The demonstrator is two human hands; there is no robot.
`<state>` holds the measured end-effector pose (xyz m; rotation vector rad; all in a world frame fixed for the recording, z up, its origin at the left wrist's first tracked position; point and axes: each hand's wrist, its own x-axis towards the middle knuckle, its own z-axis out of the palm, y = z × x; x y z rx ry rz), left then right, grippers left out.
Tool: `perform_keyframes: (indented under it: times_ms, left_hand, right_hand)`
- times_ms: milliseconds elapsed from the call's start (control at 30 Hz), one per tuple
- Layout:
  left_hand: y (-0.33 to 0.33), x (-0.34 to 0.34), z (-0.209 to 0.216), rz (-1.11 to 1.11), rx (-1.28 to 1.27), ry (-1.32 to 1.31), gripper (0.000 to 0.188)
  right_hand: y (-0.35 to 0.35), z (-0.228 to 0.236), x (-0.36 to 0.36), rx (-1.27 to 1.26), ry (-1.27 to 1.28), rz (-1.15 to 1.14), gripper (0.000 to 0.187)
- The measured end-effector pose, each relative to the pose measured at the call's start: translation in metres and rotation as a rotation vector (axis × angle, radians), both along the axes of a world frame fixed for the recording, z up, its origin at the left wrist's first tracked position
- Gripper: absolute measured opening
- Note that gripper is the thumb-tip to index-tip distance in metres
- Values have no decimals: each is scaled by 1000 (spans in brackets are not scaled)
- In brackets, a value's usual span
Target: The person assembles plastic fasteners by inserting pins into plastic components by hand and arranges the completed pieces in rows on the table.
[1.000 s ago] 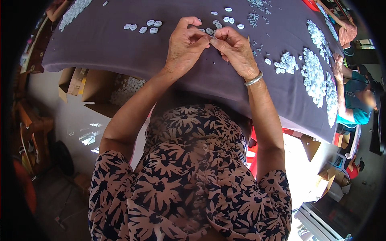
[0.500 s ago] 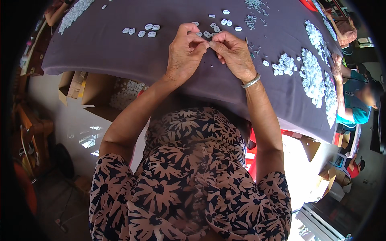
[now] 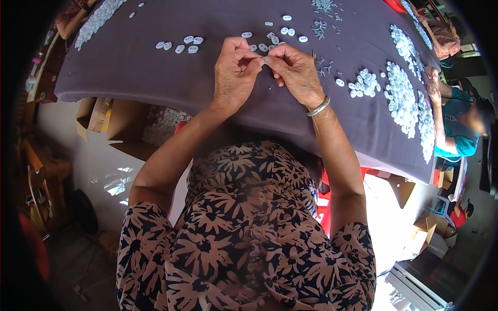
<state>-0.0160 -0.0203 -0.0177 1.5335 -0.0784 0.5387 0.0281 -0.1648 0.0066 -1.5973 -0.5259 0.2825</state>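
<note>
Over the table's near part, my left hand [image 3: 232, 78] and my right hand [image 3: 297, 74] meet fingertip to fingertip. Both are closed in a pinch, and whatever lies between the fingers is too small and covered to name. A silvery bangle [image 3: 318, 107] circles my right wrist. Just beyond the fingertips lie several white oval pieces with dark marks [image 3: 263, 47]. A looser group of similar white oval pieces [image 3: 193, 49] sits left of my left hand. One tiny dark bit [image 3: 270, 88] rests on the cloth below the hands.
Dark cloth covers the table [image 3: 129, 72]. Small grey screw-like parts [image 3: 318, 29] lie at the far right, and heaps of white pieces [image 3: 402, 98] spread along the right side. An open cardboard box [image 3: 124, 122] stands below. A person in teal [image 3: 459, 129] reaches in at the right.
The whole view has shifted slightly. My hands remain pinched together at nearly the same place, with only a small change in finger pose.
</note>
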Motion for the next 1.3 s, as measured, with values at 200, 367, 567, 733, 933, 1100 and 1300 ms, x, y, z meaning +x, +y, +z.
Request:
perform_keyframes:
  times_ms: [200, 367, 567, 733, 933, 1100, 1300]
  left_hand:
    - [1, 1, 2, -18, -31, -23, 31]
    - [4, 1, 6, -26, -16, -25, 30]
    - [5, 3, 9, -15, -20, -19, 30]
    - [5, 5, 7, 9, -32, -26, 31]
    - [20, 11, -2, 36, -27, -30, 21]
    - [20, 8, 6, 26, -90, 89, 26]
    - [20, 9, 4, 10, -102, 80, 28]
  right_hand:
    - [1, 3, -1, -4, 10, 2, 11]
    - [0, 7, -3, -18, 18, 13, 11]
    - [-2, 7, 0, 93, 176, -1, 16]
    - [-13, 6, 8, 171, 89, -156, 15]
    - [-69, 39, 28, 289, -39, -401, 7]
    - [-123, 61, 37, 381, -26, -454, 7]
    - [-137, 62, 37, 218, -19, -504, 15]
